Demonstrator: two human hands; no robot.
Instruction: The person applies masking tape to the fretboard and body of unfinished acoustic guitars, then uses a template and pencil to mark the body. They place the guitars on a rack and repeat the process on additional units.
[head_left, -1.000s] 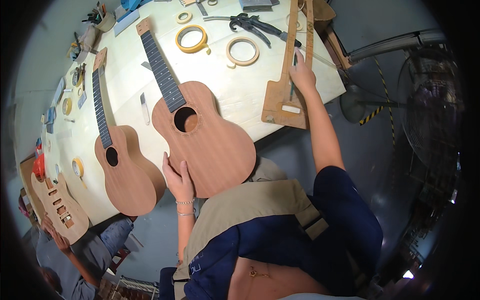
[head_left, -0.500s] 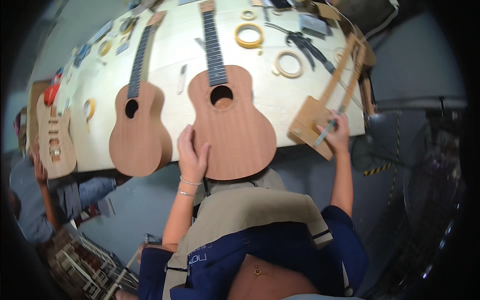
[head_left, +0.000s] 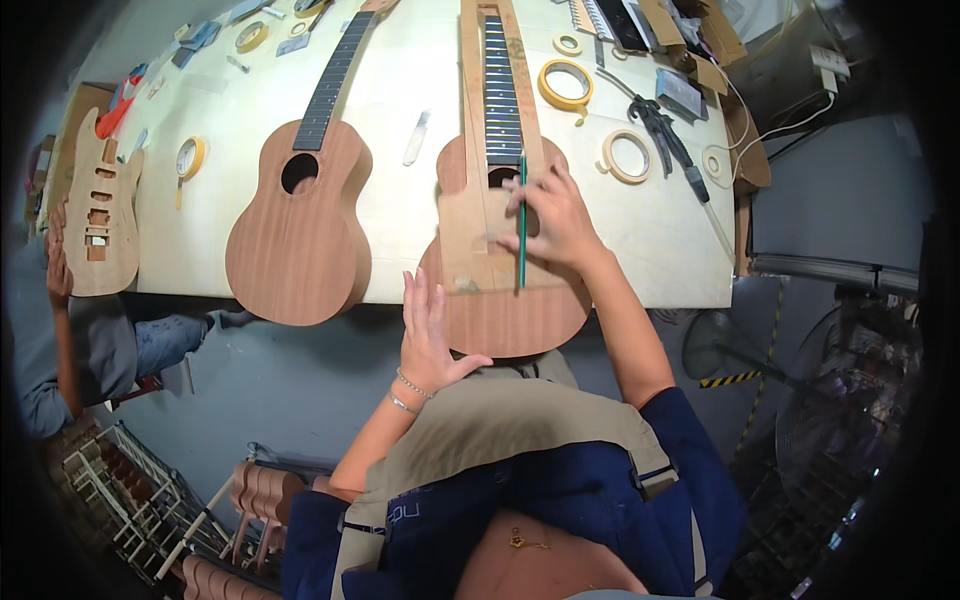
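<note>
An unfinished wooden acoustic guitar (head_left: 510, 312) lies on the white table (head_left: 660, 250), its dark fretboard pointing away from me. A long wooden template (head_left: 472, 225) lies on top of it, framing the neck and soundhole. My right hand (head_left: 555, 215) rests on the template beside the soundhole and holds a thin green pencil (head_left: 522, 245) upright along the template's edge. With fingers spread, my left hand (head_left: 428, 330) hovers at the guitar's near left edge and holds nothing.
A second unfinished guitar (head_left: 298, 235) lies to the left. Another person's hand (head_left: 55, 262) holds an electric guitar body (head_left: 98, 215) at the table's left end. Tape rolls (head_left: 565, 85) (head_left: 627, 157) and black pliers (head_left: 660, 125) lie at right. A rack of wooden parts (head_left: 130, 500) stands lower left.
My right hand carried the wooden template from the table's right edge onto the guitar and now holds a green pencil against it. My left hand slid off the guitar's top to its near edge.
</note>
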